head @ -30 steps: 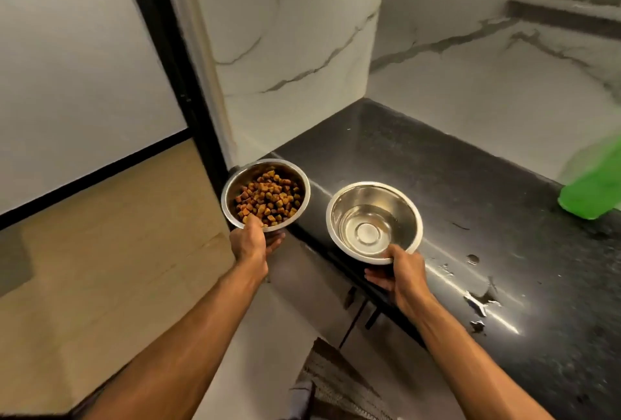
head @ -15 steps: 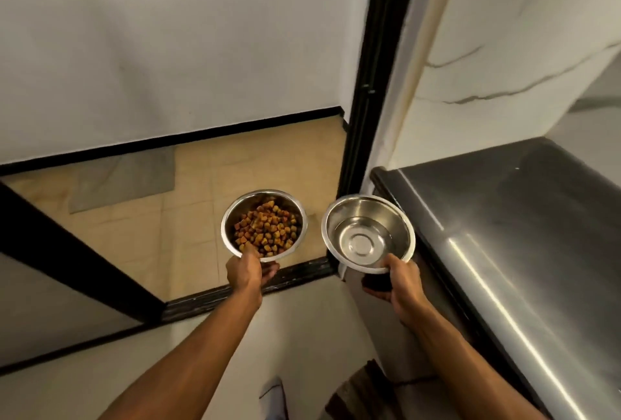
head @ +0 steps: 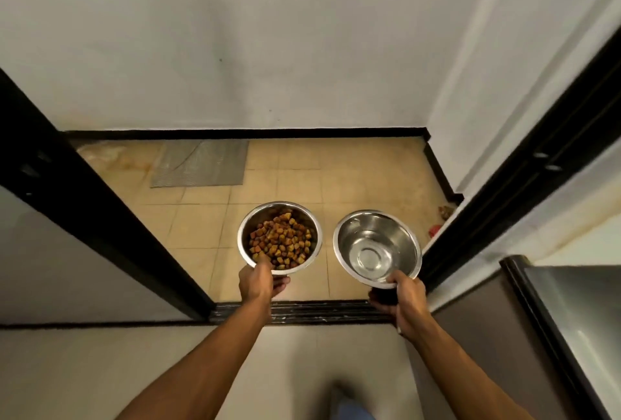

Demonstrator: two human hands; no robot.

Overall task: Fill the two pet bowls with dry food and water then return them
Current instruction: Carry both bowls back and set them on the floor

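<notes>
Clearly the return step: the left hand grasps the near rim of the kibble bowl, the right hand that of the water bowl, both level above the door sill. Next, judged: step between the black frames onto open tiled floor, keeping the water level.

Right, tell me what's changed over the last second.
The person has turned away from the black counter, which has dropped to the right edge of view, and now faces the open doorway with the tiled floor and grey mat beyond. Nothing was let go: the left hand still grips the food bowl, the right hand the water bowl, side by side as before.
</notes>
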